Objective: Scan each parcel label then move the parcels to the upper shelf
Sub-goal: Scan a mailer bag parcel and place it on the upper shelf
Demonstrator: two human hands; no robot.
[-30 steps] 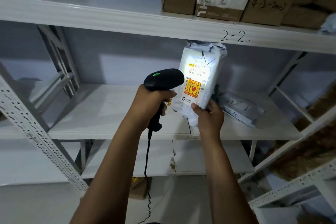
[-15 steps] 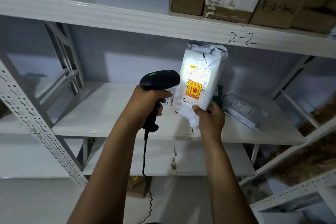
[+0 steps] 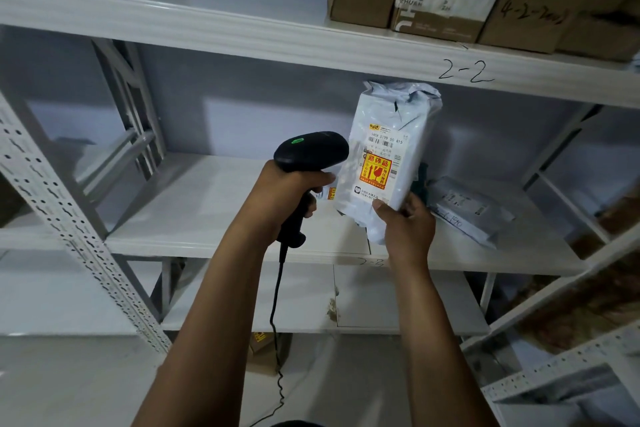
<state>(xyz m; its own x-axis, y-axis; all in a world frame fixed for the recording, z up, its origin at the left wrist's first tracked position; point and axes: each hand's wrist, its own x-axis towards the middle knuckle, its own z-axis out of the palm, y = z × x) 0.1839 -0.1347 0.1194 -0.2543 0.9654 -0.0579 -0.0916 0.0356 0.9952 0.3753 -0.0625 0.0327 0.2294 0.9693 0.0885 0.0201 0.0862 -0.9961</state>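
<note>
From the head camera: your left hand [image 3: 284, 198] has its fingers wrapped tight round the handle of a black barcode scanner [image 3: 311, 152], thumb lying across the top of the grip. The scanner's head juts out above your knuckles, a small green light [image 3: 297, 140] glowing on top, and its cable [image 3: 275, 305] hangs down below your fist. Just beyond your left fingertips is the parcel [image 3: 384, 156] – a white plastic mailer bag held upright, its printed label facing you, with a yellow and red sticker [image 3: 375, 172] low on the label. Your right hand [image 3: 405, 225] pinches the bag's lower end, thumb pressed on the front just under the sticker and the other fingers curled behind it. Past your right fingers, to their right, a second parcel [image 3: 467, 208] in grey plastic lies flat on the middle shelf [image 3: 207, 211]. Above both hands runs the upper shelf [image 3: 242, 35], its front edge hand-marked "2-2" [image 3: 465, 71] straight over the held bag's crumpled top – cardboard boxes [image 3: 440, 0] stand in a row on it, up and right of your fingers.
</note>
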